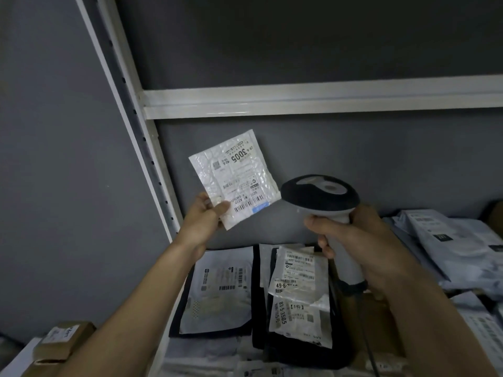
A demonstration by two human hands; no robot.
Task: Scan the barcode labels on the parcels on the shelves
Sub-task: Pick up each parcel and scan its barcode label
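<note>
My left hand (204,216) pinches the lower left corner of a small white bubble-wrap parcel (234,177), held up in front of the grey shelf back with its printed barcode label facing me. My right hand (359,240) grips the pale handle of a barcode scanner (319,195), whose dark head sits just right of the parcel's lower right corner and points at it. On the shelf below lie more labelled parcels: a black-edged one (217,292) under my left forearm and a stack with white labels (298,295) beneath the scanner.
The white shelf upright (141,148) runs diagonally at the left, with a white crossbeam (313,100) overhead. Grey plastic mailers (449,240) pile up at the right. A brown cardboard box (64,342) sits at the lower left. The scanner's dark cable (370,357) hangs down.
</note>
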